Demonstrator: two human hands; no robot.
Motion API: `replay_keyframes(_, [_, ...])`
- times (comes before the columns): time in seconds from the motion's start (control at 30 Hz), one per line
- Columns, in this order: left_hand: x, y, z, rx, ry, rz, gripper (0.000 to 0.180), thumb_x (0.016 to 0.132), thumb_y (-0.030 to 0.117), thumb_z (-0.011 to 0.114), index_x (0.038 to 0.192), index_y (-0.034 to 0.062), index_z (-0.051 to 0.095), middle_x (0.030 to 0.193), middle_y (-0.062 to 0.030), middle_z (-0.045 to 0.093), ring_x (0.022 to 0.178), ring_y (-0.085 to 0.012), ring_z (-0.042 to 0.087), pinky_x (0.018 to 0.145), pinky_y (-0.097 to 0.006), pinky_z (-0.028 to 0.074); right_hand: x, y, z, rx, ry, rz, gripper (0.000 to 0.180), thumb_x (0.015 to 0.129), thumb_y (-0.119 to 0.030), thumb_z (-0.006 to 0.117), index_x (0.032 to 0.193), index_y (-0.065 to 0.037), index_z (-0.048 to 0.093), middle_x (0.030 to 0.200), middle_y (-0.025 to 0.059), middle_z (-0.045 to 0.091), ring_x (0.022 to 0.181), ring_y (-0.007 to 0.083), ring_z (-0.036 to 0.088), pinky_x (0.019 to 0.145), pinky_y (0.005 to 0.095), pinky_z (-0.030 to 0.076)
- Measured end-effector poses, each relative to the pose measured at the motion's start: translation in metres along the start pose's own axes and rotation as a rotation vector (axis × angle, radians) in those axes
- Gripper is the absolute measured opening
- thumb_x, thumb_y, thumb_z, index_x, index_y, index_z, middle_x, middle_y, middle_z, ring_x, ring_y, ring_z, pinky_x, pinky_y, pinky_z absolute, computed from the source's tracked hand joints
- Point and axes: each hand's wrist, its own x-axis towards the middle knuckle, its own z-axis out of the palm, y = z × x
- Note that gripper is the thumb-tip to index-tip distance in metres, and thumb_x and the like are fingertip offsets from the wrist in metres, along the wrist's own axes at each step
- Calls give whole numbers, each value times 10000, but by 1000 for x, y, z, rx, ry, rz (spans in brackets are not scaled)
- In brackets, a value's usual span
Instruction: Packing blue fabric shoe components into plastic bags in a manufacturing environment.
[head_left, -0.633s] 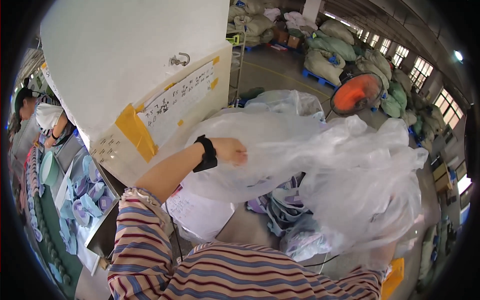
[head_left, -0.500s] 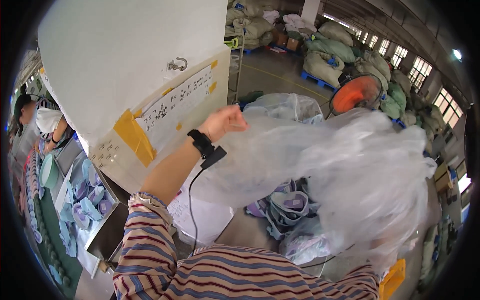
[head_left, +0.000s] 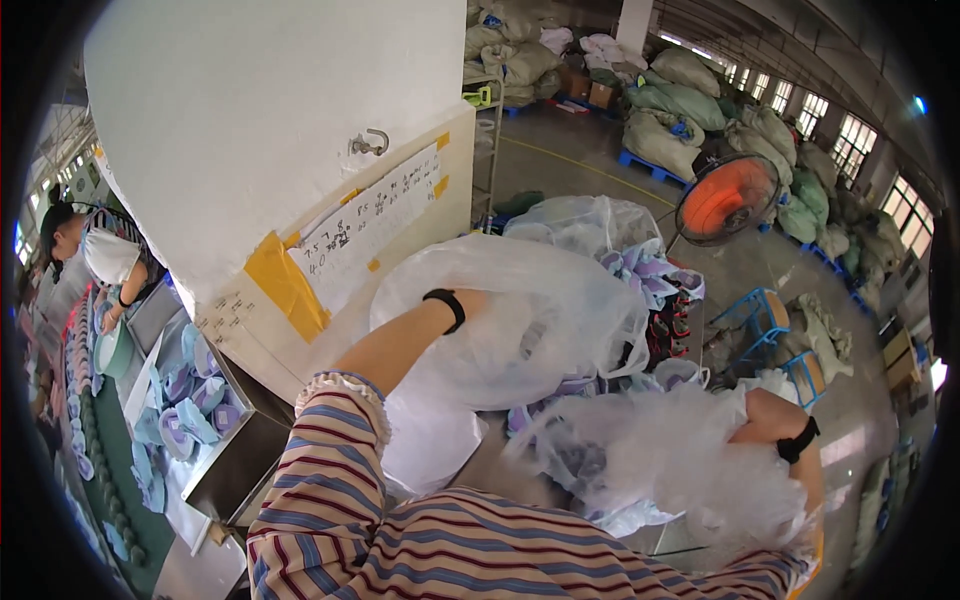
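Observation:
My left hand point(head_left: 478, 308) reaches into or behind a puffed-out clear plastic bag point(head_left: 590, 350); the film veils its fingers, so their grip is hidden. At the right, my right hand point(head_left: 768, 418) is closed on crumpled clear plastic point(head_left: 680, 450), which bunches below and beside it. Whether both stretches of plastic belong to one bag I cannot tell. Under the plastic lie purple and light-blue shoe parts point(head_left: 570, 385), partly covered. A white paper sheet point(head_left: 425, 440) lies near my left forearm.
A white pillar point(head_left: 270, 130) with a hook and taped paper stands at the left front. Beyond it a metal tray holds blue and purple pieces point(head_left: 190, 410); a co-worker point(head_left: 105, 255) stands there. Ahead are an orange fan point(head_left: 728, 198), blue stools point(head_left: 765, 325) and stacked sacks point(head_left: 665, 140).
My left hand has gone down and right into the plastic. My right hand has come into sight, and the large cloud of plastic at the right has sunk, uncovering shoe parts and stools behind.

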Motion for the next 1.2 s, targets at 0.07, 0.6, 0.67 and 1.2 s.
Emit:
replay_keyframes(0.07, [-5,-5,-47,-65,149,59,440,820,326,538,1178,75,485,1144,-215,535,1103,-336,484,959,-381,348,-7,-6,-3,30,111,-77,387,621,-165,698,966,-27,594,854,146,623,801,298,602,709,343,466])
replay_keyframes(0.6, [-138,131,-80,-334,273,916,313,759,133,596,1037,20,509,951,-148,554,925,-291,546,778,-357,430,86,-179,22,-2,399,-457,980,576,-155,730,1366,-27,165,561,140,539,556,331,561,515,418,428])
replay_keyframes(0.67, [-148,148,-80,-650,38,867,342,776,138,585,1080,15,490,989,-150,553,957,-285,538,819,-352,418,104,-173,19,-24,543,-471,958,576,-181,729,1355,-16,196,563,139,542,550,333,560,519,423,430])
replay_keyframes(1.2, [-14,21,40,194,-14,403,498,780,316,569,1157,1,488,1184,-149,517,1105,-286,475,952,-364,359,53,-66,-3,-233,833,-233,378,566,-155,663,914,-11,622,675,186,580,671,369,566,621,415,445])
